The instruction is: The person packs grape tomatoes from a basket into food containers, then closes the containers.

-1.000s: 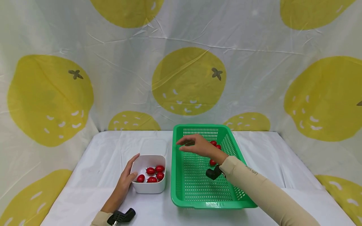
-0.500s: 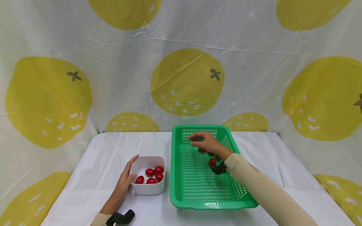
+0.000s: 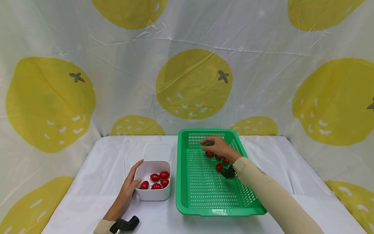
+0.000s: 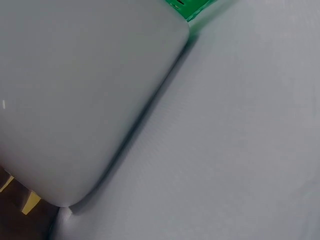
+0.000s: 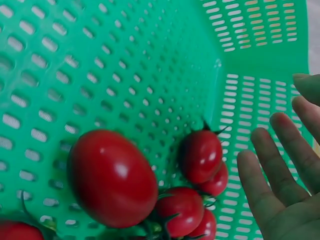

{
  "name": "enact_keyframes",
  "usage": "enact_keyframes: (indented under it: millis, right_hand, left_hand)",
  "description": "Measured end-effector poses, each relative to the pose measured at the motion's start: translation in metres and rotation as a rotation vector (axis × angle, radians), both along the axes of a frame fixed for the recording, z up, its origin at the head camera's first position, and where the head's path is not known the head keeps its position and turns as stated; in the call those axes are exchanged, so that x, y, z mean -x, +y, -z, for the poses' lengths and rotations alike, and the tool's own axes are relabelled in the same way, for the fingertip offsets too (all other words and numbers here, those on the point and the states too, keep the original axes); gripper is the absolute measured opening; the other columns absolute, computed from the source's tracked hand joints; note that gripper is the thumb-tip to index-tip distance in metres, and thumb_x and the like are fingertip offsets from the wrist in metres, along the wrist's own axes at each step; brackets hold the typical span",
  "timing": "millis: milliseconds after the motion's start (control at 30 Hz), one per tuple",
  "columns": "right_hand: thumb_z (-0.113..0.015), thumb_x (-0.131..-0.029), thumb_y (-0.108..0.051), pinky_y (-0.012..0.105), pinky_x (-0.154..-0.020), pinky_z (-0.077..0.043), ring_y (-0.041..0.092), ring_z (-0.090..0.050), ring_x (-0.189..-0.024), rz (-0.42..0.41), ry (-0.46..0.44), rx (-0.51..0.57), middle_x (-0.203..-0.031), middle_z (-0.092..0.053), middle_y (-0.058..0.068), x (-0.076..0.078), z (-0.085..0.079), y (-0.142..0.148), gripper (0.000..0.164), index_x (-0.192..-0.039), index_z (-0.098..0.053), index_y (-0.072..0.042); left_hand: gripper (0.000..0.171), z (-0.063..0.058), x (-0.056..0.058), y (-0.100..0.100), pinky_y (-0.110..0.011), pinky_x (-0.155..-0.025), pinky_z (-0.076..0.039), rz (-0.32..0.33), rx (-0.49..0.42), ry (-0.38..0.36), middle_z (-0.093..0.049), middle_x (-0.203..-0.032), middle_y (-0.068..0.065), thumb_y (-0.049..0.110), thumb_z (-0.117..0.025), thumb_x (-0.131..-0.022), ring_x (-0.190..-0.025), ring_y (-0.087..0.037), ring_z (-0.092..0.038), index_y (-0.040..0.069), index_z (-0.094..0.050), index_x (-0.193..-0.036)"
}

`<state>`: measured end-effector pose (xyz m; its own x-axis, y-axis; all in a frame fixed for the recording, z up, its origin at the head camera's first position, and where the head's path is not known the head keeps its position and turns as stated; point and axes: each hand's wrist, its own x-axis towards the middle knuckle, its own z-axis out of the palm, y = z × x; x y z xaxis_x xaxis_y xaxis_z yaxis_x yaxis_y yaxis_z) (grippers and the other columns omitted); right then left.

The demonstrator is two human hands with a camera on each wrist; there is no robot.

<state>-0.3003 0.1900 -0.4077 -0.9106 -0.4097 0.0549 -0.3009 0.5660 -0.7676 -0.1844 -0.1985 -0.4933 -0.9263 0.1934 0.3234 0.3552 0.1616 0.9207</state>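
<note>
My left hand [image 3: 129, 181] holds a small square white container [image 3: 153, 195] at its left side, with the thumb at the rim. Several red cherry tomatoes [image 3: 155, 177] with green stems lie inside it. In the left wrist view the container's smooth wall [image 4: 95, 95] fills the upper left. Over the far part of a green perforated basket [image 3: 182, 182] hovers my right hand [image 3: 219, 148], its fingers apart and holding nothing. Below and beside that hand, several cherry tomatoes [image 3: 219, 167] lie on the basket floor. The right wrist view shows a large tomato [image 5: 112, 177] close up.
Behind the white container lies a pale translucent lid [image 3: 158, 152], flat on the white cloth [image 3: 117, 162]. The basket's raised walls stand just right of the container. A cloth backdrop [image 3: 122, 81] printed with yellow fruit rises behind the table and along both sides.
My right hand has moved right and slightly down, from near the basket's left rim to above its tomatoes. My left hand and the white container have stayed in place.
</note>
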Motion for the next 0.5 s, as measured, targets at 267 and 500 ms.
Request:
enact_keyframes:
  millis: [267,500]
  right_hand:
    - [-0.068,-0.091,-0.018,0.044,-0.09,-0.05,0.028,-0.061,-0.108,0.054,0.006,-0.047,-0.118,-0.065,0.01,0.003,0.009,0.003,0.03,-0.118,-0.067,-0.005]
    - [-0.068,-0.091,-0.017,0.043,-0.088,-0.051,0.028,-0.061,-0.107,0.047,-0.015,-0.07,-0.118,-0.065,0.014,0.003,0.012,0.002,0.03,-0.119,-0.066,-0.004]
  left_hand:
    - [0.058,0.0,0.0,0.0,-0.072,-0.106,0.0,-0.001,-0.004,-0.002,-0.024,-0.156,-0.01,0.013,-0.041,-0.094,-0.141,-0.008,-0.017,0.019,-0.03,-0.151]
    - [0.059,-0.003,-0.001,0.0,-0.072,-0.105,0.0,0.015,-0.005,-0.001,-0.023,-0.156,-0.008,0.014,-0.041,-0.094,-0.142,-0.012,-0.015,0.017,-0.028,-0.152]
